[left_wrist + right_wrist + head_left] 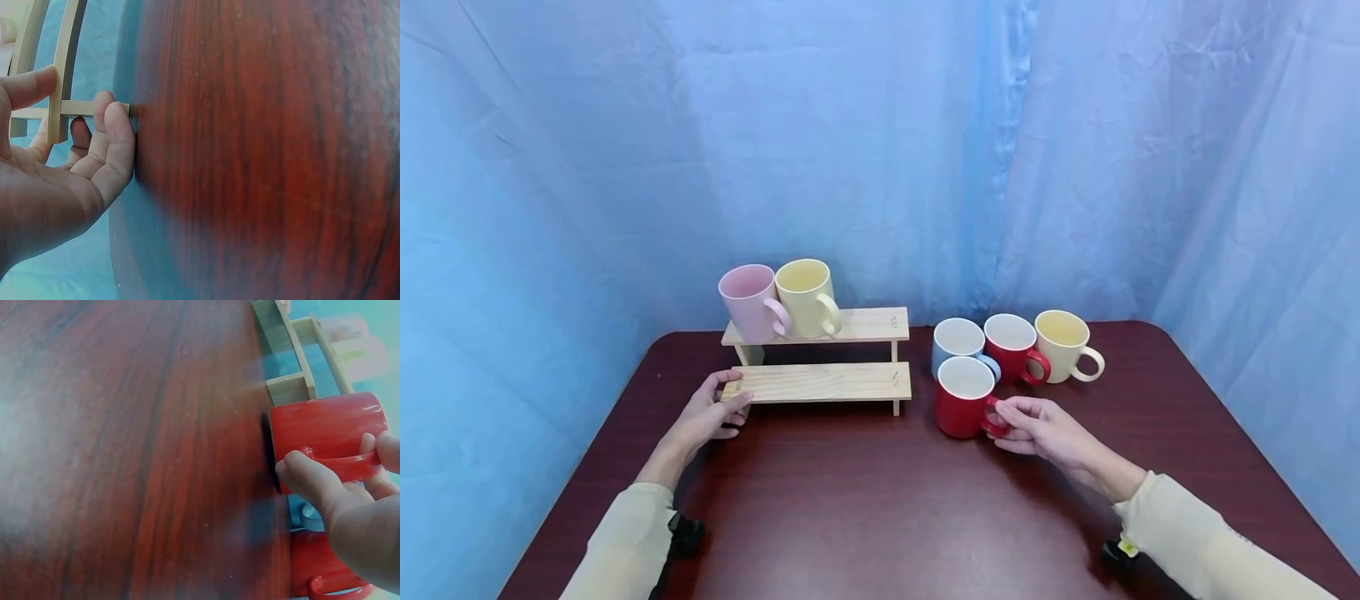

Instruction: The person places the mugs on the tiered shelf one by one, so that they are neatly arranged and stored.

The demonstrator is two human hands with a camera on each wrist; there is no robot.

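My right hand pinches the handle of a red mug with a white inside. This mug is upright, in front of a light-blue mug that it partly hides. Whether its base touches the table I cannot tell. In the right wrist view, the fingers curl round the red handle. On the other side, my left hand grips the left end of the lower board of a two-tier wooden rack. The left wrist view shows the thumb against the board's edge.
A pink mug and a pale yellow mug stand on the rack's upper board. Behind the held mug are another red mug and a second yellow mug. Blue curtains surround the dark red table.
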